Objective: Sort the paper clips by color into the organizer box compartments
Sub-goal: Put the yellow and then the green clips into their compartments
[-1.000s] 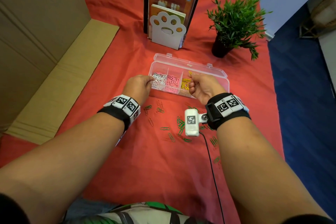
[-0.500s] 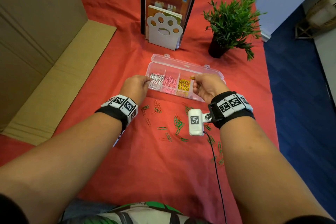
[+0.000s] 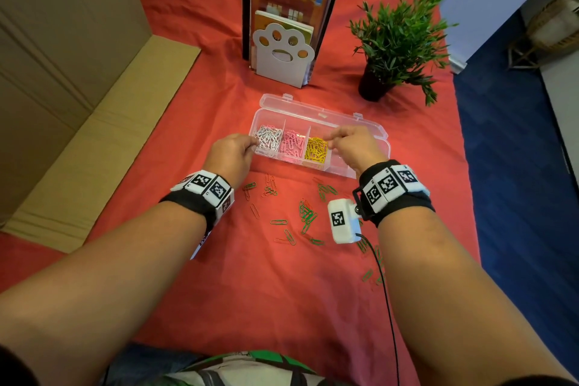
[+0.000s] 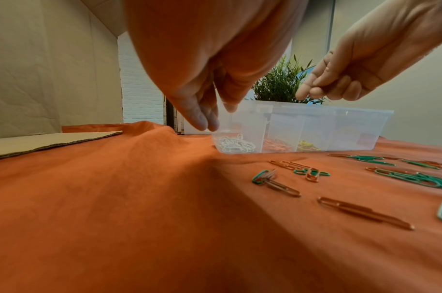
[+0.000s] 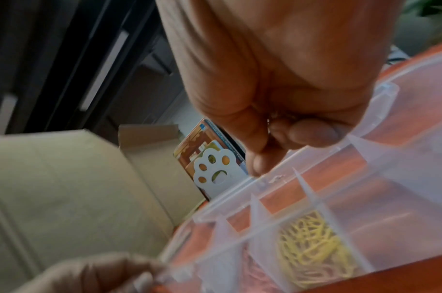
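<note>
From the head view, the clear box lies open on the red cloth of the worktop, its lid folded flat on the far side. White clips fill the left compartment, pink clips the next, yellow clips the third. The left hand touches the box's left end with bent fingers. The right hand hovers over the right part of the box, fingertips pinched together; whether it holds a clip I cannot tell. Loose green and red clips lie scattered on the near side of the box, between the wrists. Books and a plant stand beyond, cardboard along the left edge.

The left wrist view shows the left hand's fingers against the box's left end wall.

The right wrist view, blurred, shows the right hand's curled fingers above the box's far rim.
</note>
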A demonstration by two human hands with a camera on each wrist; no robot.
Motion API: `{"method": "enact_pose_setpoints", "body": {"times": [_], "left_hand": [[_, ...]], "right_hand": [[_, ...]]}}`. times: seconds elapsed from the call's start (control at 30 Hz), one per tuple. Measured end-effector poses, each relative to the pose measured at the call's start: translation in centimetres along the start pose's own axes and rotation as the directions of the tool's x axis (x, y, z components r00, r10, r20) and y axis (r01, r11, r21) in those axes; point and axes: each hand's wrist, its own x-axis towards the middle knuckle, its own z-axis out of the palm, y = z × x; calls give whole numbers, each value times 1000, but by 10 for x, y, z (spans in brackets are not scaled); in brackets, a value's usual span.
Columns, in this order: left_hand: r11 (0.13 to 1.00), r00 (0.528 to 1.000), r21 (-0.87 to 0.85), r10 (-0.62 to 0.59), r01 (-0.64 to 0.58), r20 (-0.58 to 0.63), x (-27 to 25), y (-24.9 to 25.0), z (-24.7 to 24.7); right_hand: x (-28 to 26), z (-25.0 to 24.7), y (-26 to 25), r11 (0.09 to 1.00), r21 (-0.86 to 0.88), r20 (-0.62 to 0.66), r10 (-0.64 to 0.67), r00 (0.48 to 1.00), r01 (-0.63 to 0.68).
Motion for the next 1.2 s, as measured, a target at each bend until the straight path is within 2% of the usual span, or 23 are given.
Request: {"method": "enact_pose_setpoints", "body": {"times": [0.07,0.1,0.17,0.23,0.3,0.37,0.47,0.57,0.7,0.83,0.97,1.07,1.17,1.2], "left_hand": [[1000,1000,6,9,-9,-9,-2,-2,1],[1000,1000,7,13,-12,-14,-3,-3,1],[1000,1000,7,18,-18,-17,-3,-2,2],[1000,999,7,27,-27,-20,-3,-2,2],[1000,999,3,31,-30,-18,-2,-3,2],[1000,1000,-1,21,-21,-14,-2,-2,3],[1000,1000,-11,-2,2,-14,-1,-2,3],[1000,1000,-13,-16,16,-8,1,0,2],[999,999,-14,-36,36,-1,4,4,1],[999,999,-14,-42,42,-1,5,5,1],[999,999,-13,-47,47,2,6,4,1],[999,999,-11,-48,48,7,7,5,1],[999,999,-1,-42,42,4,7,4,1],[999,999,0,-42,42,2,7,4,1]], "right_hand": [[-2,2,-3,969,-240,111,-31,993,58],[-4,5,-5,918,-384,173,-34,984,99],[-7,10,-9,752,-633,253,-23,967,183],[-10,14,-10,573,-797,260,36,965,193],[-11,19,-7,411,-883,260,22,965,228],[-10,22,-3,296,-916,268,-59,962,273],[-7,25,0,258,-915,291,-108,951,309],[-6,24,-1,259,-905,324,-93,941,338],[-5,20,-4,313,-886,351,-31,936,342],[-1,17,-3,442,-843,341,1,940,306],[0,16,-3,522,-808,355,62,933,273],[4,15,1,604,-750,354,18,935,272],[2,7,-1,748,-597,420,-17,907,291],[0,4,-3,771,-556,436,-46,899,309]]}}
